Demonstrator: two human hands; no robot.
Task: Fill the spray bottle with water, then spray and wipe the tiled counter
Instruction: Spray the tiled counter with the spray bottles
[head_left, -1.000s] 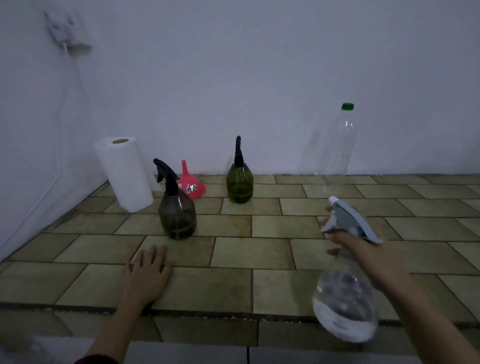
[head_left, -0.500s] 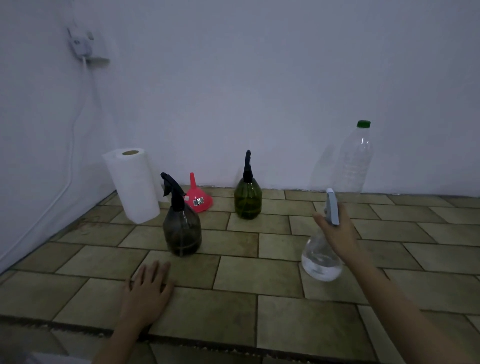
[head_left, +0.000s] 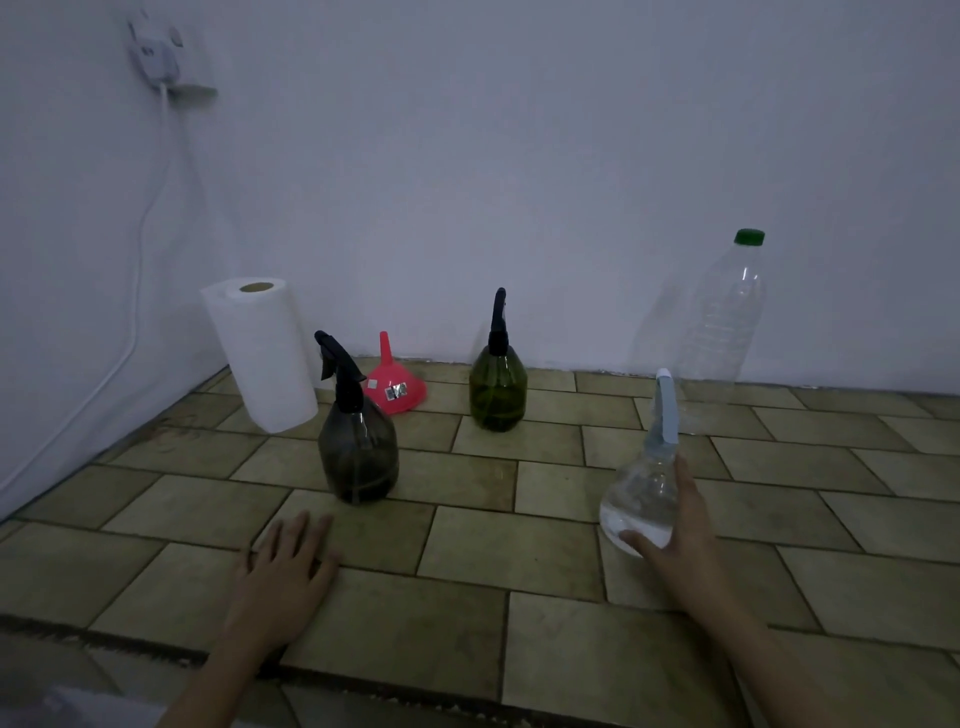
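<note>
A clear spray bottle with a pale blue-grey spray head stands on the tiled counter at centre right, with a little water in its round body. My right hand holds the bottle's lower body from the right, thumb curled round the front of its base. My left hand lies flat on the tiles near the front edge, fingers spread, holding nothing. A white paper towel roll stands at the back left.
A dark grey spray bottle stands just beyond my left hand. Behind it are a red funnel and a green spray bottle. A tall clear plastic bottle with a green cap stands by the wall. A white cable hangs on the left wall.
My right hand carried the clear spray bottle from above the front edge forward and down onto the tiles, shifting its grip from the neck to the body. My left hand stayed flat.
</note>
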